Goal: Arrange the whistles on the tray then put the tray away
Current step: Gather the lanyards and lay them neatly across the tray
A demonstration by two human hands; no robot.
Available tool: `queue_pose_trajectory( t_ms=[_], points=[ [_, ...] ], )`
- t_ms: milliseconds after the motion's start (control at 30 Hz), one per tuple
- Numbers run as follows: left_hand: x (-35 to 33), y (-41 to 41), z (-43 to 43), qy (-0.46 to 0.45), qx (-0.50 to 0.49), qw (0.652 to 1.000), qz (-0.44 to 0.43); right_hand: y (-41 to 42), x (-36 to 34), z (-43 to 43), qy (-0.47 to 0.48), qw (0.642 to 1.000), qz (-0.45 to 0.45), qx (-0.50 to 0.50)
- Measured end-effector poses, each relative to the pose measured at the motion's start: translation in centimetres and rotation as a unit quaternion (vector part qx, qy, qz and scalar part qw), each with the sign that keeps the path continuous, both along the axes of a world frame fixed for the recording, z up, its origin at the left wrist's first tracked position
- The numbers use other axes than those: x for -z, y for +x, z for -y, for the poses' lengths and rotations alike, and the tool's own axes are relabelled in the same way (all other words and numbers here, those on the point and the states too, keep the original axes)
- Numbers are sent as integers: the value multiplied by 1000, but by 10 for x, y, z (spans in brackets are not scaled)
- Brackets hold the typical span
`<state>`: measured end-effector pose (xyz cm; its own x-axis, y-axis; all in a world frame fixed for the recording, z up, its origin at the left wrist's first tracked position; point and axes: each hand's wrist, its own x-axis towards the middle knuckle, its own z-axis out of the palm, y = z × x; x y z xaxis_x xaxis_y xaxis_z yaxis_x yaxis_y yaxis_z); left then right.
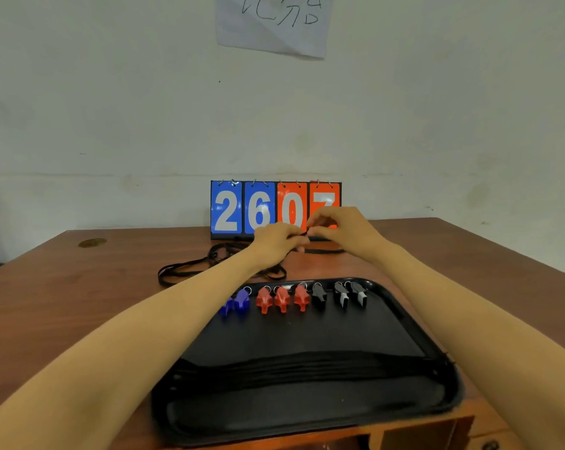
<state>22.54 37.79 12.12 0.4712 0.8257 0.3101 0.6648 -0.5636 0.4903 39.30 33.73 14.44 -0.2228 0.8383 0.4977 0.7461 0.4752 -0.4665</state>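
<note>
Wooden table [79, 303] set against a pale wall, a handwritten paper sheet [274, 24] fixed above. Black tray [437, 345] at the near edge. Flip scoreboard [242, 209] at the far edge, its last digit partly hidden by the right hand [339, 227]. Bundled black cords [307, 365] lie across the tray; loose lanyards [190, 267] lie behind it. Along the tray's far rim: two blue whistles [242, 300], the left one part-covered by the forearm, three red whistles [282, 298] and three black whistles [342, 297]. Left hand [276, 240] and right hand, fingers curled, pinch a small black piece [303, 233] between them, too small to identify.
</note>
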Motion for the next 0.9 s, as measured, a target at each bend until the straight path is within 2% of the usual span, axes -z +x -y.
queue_pose_trajectory(
  t_ms=[167,300,433,567,900],
  points=[
    [-2,-5,3,82,-87,993,-24,8,-2,6,-10,998,40,47],
    [-7,-12,8,104,-89,990,-38,11,-5,10,28,996,16,88],
    [-17,-42,4,169,-137,969,-115,30,-14,13,66,982,-36,173],
    [-25,-75,-3,187,-180,950,-171,51,-19,20,73,965,-78,241],
    [-57,-120,31,201,-249,944,-79,73,-32,67,63,948,-134,281]
  ],
)
